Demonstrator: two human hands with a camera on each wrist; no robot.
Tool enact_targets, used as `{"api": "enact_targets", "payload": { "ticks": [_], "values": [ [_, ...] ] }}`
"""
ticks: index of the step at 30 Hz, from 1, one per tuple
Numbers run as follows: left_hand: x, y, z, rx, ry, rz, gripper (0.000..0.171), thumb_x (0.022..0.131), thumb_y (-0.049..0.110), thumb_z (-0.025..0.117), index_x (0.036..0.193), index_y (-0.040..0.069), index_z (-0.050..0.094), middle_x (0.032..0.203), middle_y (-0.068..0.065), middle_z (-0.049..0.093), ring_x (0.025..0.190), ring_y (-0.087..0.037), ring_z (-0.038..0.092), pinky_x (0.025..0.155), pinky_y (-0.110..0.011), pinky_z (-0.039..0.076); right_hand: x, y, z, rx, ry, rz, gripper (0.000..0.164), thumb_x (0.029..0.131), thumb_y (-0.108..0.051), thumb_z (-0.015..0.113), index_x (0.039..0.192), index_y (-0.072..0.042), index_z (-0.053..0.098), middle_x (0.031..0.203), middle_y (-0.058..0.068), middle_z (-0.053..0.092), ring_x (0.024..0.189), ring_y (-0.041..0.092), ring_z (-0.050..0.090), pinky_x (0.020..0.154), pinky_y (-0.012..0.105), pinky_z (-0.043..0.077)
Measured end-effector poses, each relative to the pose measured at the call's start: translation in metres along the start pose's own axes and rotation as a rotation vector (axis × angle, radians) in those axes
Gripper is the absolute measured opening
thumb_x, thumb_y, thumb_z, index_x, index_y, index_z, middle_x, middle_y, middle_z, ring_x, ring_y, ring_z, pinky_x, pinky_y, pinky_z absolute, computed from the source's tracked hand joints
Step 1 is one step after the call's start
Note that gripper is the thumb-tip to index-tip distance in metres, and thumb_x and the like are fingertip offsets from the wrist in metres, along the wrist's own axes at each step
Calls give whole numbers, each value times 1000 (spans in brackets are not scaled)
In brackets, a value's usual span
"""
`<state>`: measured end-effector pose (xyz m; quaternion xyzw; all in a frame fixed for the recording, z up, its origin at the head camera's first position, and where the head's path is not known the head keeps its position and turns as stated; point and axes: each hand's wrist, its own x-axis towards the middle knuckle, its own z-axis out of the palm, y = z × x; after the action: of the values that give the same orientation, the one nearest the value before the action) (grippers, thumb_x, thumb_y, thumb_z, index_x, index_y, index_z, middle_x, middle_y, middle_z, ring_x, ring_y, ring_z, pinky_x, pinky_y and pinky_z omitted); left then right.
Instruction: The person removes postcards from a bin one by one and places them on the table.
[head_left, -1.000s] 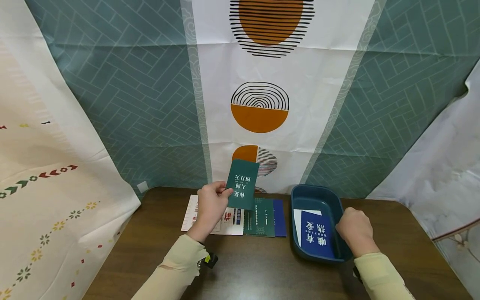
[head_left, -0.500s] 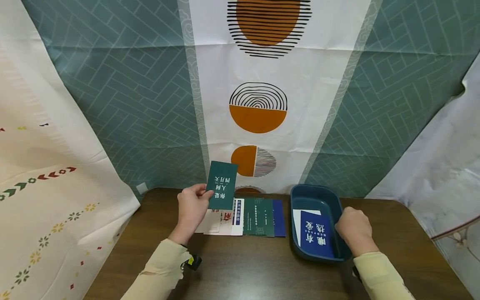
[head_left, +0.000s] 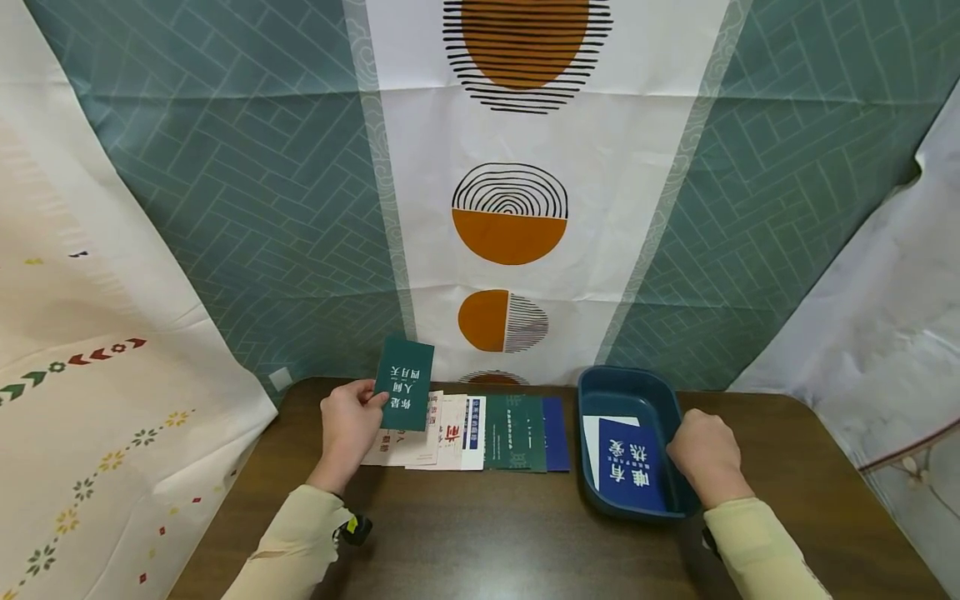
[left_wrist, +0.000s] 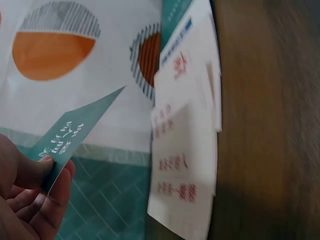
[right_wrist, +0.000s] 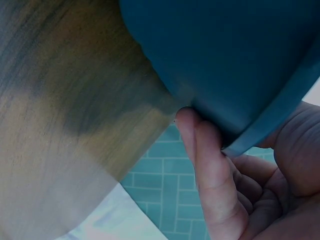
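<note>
My left hand (head_left: pixel 348 429) pinches a dark green card (head_left: pixel 405 383) with white lettering, thumb on its face, raised over the left end of a row of cards. In the left wrist view the green card (left_wrist: pixel 75 132) is tilted and apart from the cream cards (left_wrist: pixel 182 165). The row overlaps: cream cards (head_left: pixel 450 450) on the left, then a green card (head_left: pixel 513 433) and a blue card (head_left: pixel 556 437). My right hand (head_left: pixel 705 457) grips the right rim of a dark blue bin (head_left: pixel 630 392); in the right wrist view its fingers (right_wrist: pixel 210 170) press the bin's outside. A blue card (head_left: pixel 628 492) overlaps a white card (head_left: pixel 591 450) inside.
Everything stands on a brown wooden table (head_left: pixel 480 533). Behind its back edge hangs a green and white curtain (head_left: pixel 510 192) with orange circles. A cream patterned cloth (head_left: pixel 135 467) hangs on the left, a whitish cloth (head_left: pixel 862 333) on the right.
The left hand has moved left along the row with the green card, uncovering the middle cream cards and covering part of the left end. The right hand stays on the bin's rim.
</note>
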<state>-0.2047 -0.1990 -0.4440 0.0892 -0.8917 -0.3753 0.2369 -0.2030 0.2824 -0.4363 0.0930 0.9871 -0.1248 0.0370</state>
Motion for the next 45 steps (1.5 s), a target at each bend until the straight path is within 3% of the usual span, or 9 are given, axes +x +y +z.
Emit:
{"api": "enact_targets", "payload": {
  "ticks": [9,18,33,45],
  "values": [
    [2,-34,-4,81,-24,-47,18,84,12,65,99,1,67,82,-8,65,65,-17,59,54,-33,49,1,-4,-4,-4,19,-6,22,79,-8,58,87,12,55,72,21,55,55,25,51,51,43,49],
    [2,-55,-9,164,-53,-89,18,83,11,65,97,0,67,83,-10,64,74,-24,59,59,-38,49,0,-4,-5,-6,-3,10,24,79,-8,58,90,13,54,72,21,55,55,25,52,49,41,49],
    [-3,-58,-4,142,-155,-91,21,83,11,66,97,-4,65,84,-13,63,72,-22,57,60,-37,50,1,-1,0,3,-12,21,24,80,-8,58,91,13,54,72,20,55,54,24,52,48,41,49],
    [-5,-63,2,207,-210,-136,25,85,13,63,101,-5,64,96,-20,63,76,-26,58,66,-42,49,0,-2,0,0,-12,29,27,79,-9,59,93,13,53,72,20,54,54,24,52,48,41,48]
  ]
}}
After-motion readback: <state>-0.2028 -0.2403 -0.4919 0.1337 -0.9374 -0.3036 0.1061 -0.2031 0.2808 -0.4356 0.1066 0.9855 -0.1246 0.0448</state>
